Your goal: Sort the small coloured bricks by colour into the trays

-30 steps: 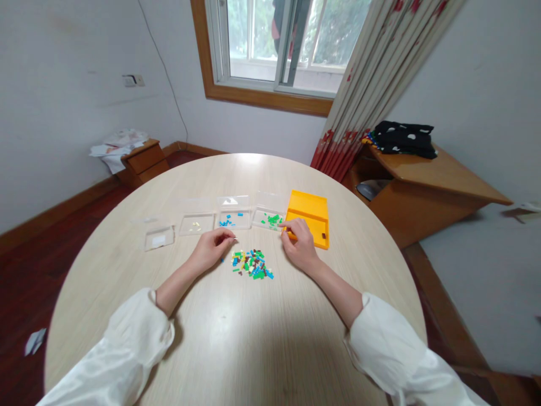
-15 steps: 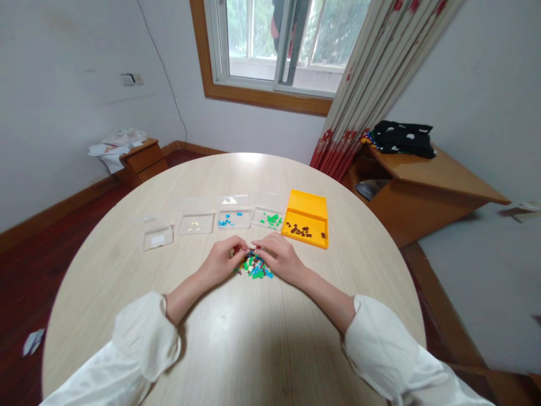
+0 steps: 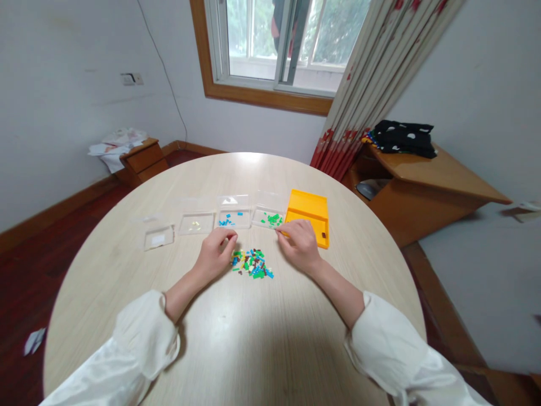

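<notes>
A small pile of mixed coloured bricks (image 3: 252, 264) lies on the round wooden table (image 3: 236, 332). My left hand (image 3: 216, 252) hovers just left of the pile, its fingers pinched near the clear box of blue bricks (image 3: 233, 219). My right hand (image 3: 299, 243) is pinched too, at the near edge between the clear box of green bricks (image 3: 267, 217) and the orange box (image 3: 308, 217). What either pinch holds is too small to make out.
Two more clear boxes (image 3: 195, 222) (image 3: 158, 236) stand in the row to the left. A wooden cabinet (image 3: 418, 186) with dark folded cloth stands right of the table, beside a curtain (image 3: 372, 73). A low drawer unit (image 3: 137, 158) sits at the far left wall.
Both hands have lifted from the pile and moved apart toward the boxes: the left toward the blue box, the right toward the green and orange boxes.
</notes>
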The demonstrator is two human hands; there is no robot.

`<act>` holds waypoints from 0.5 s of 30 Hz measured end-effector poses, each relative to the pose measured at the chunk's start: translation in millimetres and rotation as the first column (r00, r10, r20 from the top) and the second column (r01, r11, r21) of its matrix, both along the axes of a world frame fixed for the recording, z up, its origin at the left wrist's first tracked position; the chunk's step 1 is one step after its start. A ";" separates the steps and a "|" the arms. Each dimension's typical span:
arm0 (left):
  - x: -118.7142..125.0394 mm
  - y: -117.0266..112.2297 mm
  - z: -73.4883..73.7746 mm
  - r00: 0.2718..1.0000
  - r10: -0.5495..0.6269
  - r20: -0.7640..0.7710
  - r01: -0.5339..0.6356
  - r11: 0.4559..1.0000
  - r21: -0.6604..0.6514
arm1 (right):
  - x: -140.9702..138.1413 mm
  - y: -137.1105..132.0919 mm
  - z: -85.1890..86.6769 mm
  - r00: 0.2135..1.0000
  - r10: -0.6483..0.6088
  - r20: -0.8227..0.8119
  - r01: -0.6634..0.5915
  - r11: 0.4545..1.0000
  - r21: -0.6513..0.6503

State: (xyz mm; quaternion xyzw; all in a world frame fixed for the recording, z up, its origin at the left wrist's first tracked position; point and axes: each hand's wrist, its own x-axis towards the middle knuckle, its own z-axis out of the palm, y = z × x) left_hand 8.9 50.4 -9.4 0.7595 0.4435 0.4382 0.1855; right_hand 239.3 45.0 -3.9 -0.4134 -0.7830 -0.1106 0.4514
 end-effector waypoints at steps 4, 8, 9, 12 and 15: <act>-4.1 2.3 -1.5 0.977 -0.161 -0.144 0.174 0.981 0.086 | 28.1 11.1 0.8 0.968 -0.246 0.051 0.242 0.968 0.060; -3.4 -1.0 -0.7 0.898 -0.306 -0.316 0.346 0.935 0.078 | 41.2 18.7 -4.7 0.930 -0.350 0.114 0.352 0.936 0.006; -3.1 -1.9 -0.3 0.879 -0.329 -0.346 0.371 0.927 0.061 | 42.2 19.9 -6.4 0.922 -0.364 0.132 0.369 0.929 -0.014; -2.0 -4.0 0.8 0.843 -0.363 -0.397 0.397 0.918 0.005 | 42.1 21.8 -10.1 0.907 -0.390 0.161 0.402 0.914 -0.052; -1.5 -4.6 1.4 0.825 -0.370 -0.428 0.395 0.918 -0.031 | 40.4 22.0 -11.5 0.904 -0.395 0.167 0.409 0.910 -0.063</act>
